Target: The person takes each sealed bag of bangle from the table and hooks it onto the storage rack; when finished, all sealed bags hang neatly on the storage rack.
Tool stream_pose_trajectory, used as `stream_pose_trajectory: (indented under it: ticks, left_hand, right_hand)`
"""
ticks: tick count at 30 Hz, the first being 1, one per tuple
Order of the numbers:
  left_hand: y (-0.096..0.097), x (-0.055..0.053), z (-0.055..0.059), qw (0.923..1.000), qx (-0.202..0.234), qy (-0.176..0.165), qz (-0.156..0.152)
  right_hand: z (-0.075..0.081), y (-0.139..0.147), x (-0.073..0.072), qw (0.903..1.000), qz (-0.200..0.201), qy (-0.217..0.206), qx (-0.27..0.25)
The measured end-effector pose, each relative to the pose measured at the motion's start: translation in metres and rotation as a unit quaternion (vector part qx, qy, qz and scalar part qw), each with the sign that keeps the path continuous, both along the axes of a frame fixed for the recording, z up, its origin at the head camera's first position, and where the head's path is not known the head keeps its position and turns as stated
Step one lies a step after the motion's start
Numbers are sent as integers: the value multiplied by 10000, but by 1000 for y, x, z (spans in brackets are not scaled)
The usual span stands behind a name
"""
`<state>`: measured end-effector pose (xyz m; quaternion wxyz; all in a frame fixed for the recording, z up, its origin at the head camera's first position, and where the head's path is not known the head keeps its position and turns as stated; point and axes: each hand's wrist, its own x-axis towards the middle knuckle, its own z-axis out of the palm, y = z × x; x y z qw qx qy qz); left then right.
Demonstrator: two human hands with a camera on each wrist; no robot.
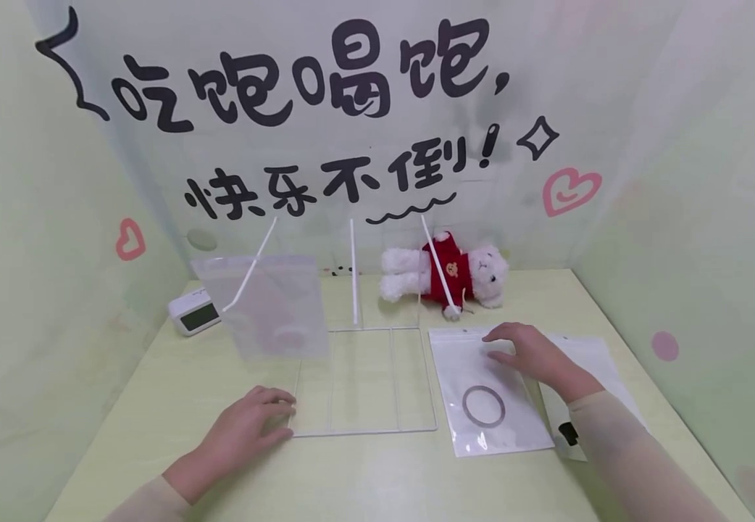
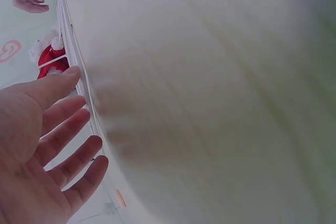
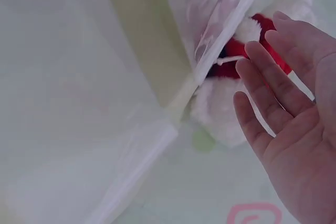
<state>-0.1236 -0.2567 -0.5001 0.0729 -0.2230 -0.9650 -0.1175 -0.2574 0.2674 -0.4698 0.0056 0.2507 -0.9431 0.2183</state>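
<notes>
A white wire rack [image 1: 371, 433] stands mid-table, with three slanted prongs rising at its back. From its left prong hangs a frosted plastic bag [image 1: 280, 312]. My left hand [image 1: 240, 435] is at the rack's left front corner, fingertips right at the wire; its fingers [image 2: 68, 140] are spread and loosely bent in the left wrist view. Over the top of a clear zip bag [image 1: 495, 428] hovers my right hand [image 1: 534, 355], with relaxed fingers and nothing held. A grey ring [image 1: 484, 406] shows on that bag. Beside it lies a second zip bag [image 1: 593, 362], partly hidden by the right arm.
Behind the rack lies a white plush toy [image 1: 488, 272] in a red top, partly behind the right prong. A white digital timer [image 1: 196, 312] stands at the back left. A black patch [image 1: 568, 433] shows on the second bag. Printed curtains [image 1: 351, 159] enclose the table.
</notes>
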Motion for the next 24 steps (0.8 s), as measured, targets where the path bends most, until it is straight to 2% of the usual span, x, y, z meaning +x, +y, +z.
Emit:
stream_pose_trajectory:
  ticks: [7, 13, 24]
  left_hand:
    - [0, 1, 1, 10000, 20, -59, 56]
    - [0, 1, 2, 10000, 53, 19, 75]
    - [1, 2, 6, 9999, 21, -118, 21]
  right_hand:
    - [1, 17, -25, 9997, -83, -145, -153]
    - [-3, 27, -43, 9997, -81, -200, -105]
    - [-12, 34, -55, 9978, -261, -607, -43]
